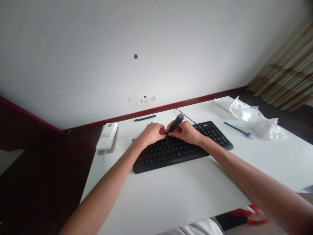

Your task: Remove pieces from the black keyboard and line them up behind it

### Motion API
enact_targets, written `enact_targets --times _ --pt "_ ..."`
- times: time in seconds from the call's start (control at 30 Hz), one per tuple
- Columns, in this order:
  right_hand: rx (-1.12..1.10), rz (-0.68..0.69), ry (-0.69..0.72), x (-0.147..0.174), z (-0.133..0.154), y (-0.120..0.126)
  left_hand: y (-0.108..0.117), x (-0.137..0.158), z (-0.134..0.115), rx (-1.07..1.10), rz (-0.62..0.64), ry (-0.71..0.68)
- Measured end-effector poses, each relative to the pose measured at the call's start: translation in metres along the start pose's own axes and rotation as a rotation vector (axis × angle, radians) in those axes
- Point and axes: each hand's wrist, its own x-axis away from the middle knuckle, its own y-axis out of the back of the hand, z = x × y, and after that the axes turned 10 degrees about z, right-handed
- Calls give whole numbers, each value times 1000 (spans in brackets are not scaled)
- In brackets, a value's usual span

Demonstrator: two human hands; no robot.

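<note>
Our right hand (187, 131) grasps a dark rod-shaped tool (176, 123) above the black plastic keyboard (171, 161), toward its far side; we cannot tell whether our left hand (154, 132), just left, pinches anything. A slipping grip could scrape the keys (161, 152).

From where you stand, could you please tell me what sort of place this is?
Probably a room in a home, though a small office is possible: a white table with a keyboard, a wall with sockets, and a long curtain at the right.
</note>
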Motion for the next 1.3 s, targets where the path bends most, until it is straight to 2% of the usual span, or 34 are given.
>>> enact_targets --times 0.4,0.57,0.77,1.13,1.3 --pt "-160 -88 -77 -11 -4 -7 -3 -1 0 -5 -27 10" --pt "-123 -139 -143 -14 -6 -6 -3 -1 -1 7 -37 15" --pt "-58 -106 -113 -11 -1 -3 -4 -1 -1 -31 -43 -3" --pt "-322 -315 -44 -9 -12 -3 -1 1 1 6 -43 -21" --pt "-450 -299 -61 -8 -10 -3 2 2 -5 10 -166 -69"
